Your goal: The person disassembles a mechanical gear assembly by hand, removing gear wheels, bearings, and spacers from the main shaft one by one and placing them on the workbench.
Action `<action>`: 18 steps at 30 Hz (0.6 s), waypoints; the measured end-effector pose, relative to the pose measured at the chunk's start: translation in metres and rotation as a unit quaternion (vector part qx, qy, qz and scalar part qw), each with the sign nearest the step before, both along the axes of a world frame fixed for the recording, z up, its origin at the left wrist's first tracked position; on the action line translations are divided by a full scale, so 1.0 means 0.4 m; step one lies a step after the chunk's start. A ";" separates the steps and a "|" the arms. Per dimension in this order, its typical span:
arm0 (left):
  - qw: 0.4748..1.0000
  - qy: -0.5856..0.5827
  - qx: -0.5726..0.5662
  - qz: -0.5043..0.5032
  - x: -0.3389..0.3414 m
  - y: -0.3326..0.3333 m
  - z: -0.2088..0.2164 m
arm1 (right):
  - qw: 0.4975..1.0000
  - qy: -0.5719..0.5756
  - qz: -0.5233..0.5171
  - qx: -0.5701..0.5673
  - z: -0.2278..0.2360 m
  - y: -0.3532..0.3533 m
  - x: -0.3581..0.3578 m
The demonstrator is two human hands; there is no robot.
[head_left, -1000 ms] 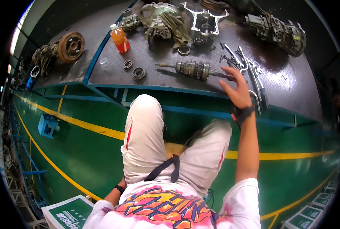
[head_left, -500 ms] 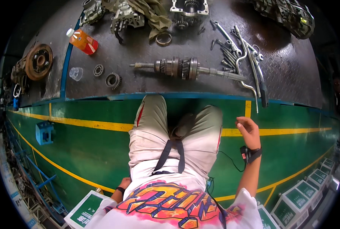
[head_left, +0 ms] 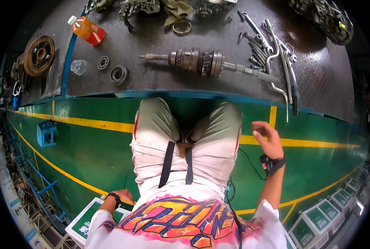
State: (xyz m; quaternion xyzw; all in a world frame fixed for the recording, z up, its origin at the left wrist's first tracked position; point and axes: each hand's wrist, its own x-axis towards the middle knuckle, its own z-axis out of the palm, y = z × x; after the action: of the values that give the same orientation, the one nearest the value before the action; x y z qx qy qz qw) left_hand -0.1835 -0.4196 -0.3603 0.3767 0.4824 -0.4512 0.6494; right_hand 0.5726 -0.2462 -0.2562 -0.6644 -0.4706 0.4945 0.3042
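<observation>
My right hand (head_left: pixel 268 137) hangs in the air over the green floor, just short of the bench edge. Its fingers are loosely bent with the thumb apart, and nothing is in it. Low beside my left hip is my left hand (head_left: pixel 125 196); how its fingers are set cannot be made out. Across the bench in front of me lies a gear shaft (head_left: pixel 197 62) with several gears. At its right end are long metal wrenches (head_left: pixel 285 74) and several bolts (head_left: pixel 257 53). Left of the shaft sit a small gear (head_left: pixel 119 74) and a bearing ring (head_left: pixel 103 62).
The steel bench has a blue front edge (head_left: pixel 185 94). On it stand an orange drink bottle (head_left: pixel 87 31), a clear cup (head_left: pixel 78 67), a metal ring (head_left: pixel 181 27), a cloth (head_left: pixel 176 11), a rusty disc (head_left: pixel 40 55) and a gearbox housing (head_left: pixel 324 20). A blue stool (head_left: pixel 46 133) stands on the floor.
My left hand has swung outward, away from my hip. My right hand has shifted only slightly. The view has moved, so the bench things sit higher in it; none of them has visibly been moved.
</observation>
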 end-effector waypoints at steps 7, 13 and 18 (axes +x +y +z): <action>0.986 -0.084 0.100 0.100 -0.089 -0.063 -0.092 | 0.977 -0.028 0.111 0.179 0.258 0.055 -0.114; 0.928 -0.186 0.220 0.238 -0.139 0.019 -0.078 | 0.917 -0.022 0.221 0.331 0.556 -0.005 -0.151; 0.900 -0.206 0.333 0.193 -0.159 0.255 0.244 | 0.876 -0.086 0.233 0.414 0.771 0.052 -0.144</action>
State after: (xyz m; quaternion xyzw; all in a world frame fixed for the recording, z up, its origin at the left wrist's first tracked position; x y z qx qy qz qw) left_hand -0.2469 -0.3177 -0.2626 0.5548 0.5235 -0.0426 0.6453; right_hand 0.5149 -0.2255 0.0522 -0.3889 -0.7975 0.2520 0.3862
